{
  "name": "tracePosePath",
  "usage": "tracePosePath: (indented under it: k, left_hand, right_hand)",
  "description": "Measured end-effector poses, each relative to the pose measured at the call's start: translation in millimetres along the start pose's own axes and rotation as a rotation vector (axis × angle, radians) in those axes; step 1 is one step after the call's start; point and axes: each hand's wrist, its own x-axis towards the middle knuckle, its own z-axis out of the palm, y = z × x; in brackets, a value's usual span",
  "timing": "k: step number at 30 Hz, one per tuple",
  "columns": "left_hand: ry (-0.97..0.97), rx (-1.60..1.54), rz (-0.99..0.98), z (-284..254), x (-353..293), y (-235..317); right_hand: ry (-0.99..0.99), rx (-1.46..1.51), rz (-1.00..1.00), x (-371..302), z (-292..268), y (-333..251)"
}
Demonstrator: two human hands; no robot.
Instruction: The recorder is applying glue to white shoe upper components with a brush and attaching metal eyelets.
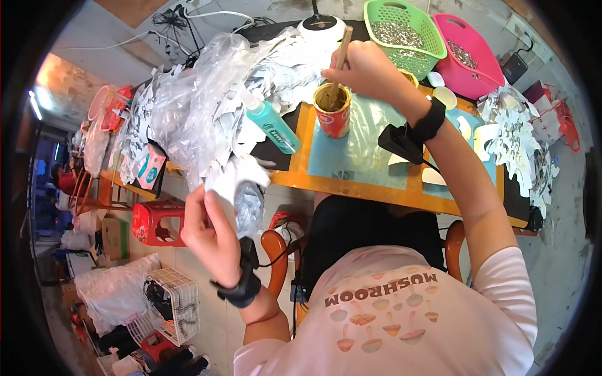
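My right hand (365,67) is closed round a wooden stick (343,50). The stick stands nearly upright in a red can (332,119) of brownish paste, which hides its lower end. Between the fingers and thumb of my left hand (214,232) is a white cut-out piece (235,178) with an irregular edge, held off the table's front left edge. A teal bottle with a clear cap (273,124) leans on the white cut pieces to the left of the can. Under the can lies a light-blue sheet (370,166) with smears on it.
Heaps of white cut pieces (276,69) and clear plastic (207,94) cover the table's left side. A green basket (407,34) and a pink basket (470,53) hold small shiny parts at the back right. More cut pieces (511,138) lie right; a red stool (157,224) stands left.
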Motion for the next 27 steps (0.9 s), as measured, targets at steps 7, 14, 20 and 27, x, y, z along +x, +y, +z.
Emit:
tracePosePath:
  k: [7, 14, 20, 27]
  left_hand:
    - [-0.408, -0.044, 0.089, 19, -5, 49]
    - [-0.152, 0.025, 0.849, 113, -31, 17]
    - [-0.468, 0.209, 0.859, 144, -66, -40]
    - [-0.68, 0.242, 0.722, 136, -73, -37]
  right_hand:
    - [-0.053, 0.022, -0.058, 0, -1, -5]
    - [-0.022, 0.065, -0.148, 0, -4, 1]
    - [-0.045, 0.072, -0.105, -4, -7, 1]
    - [-0.094, 0.033, -0.061, -2, -7, -2]
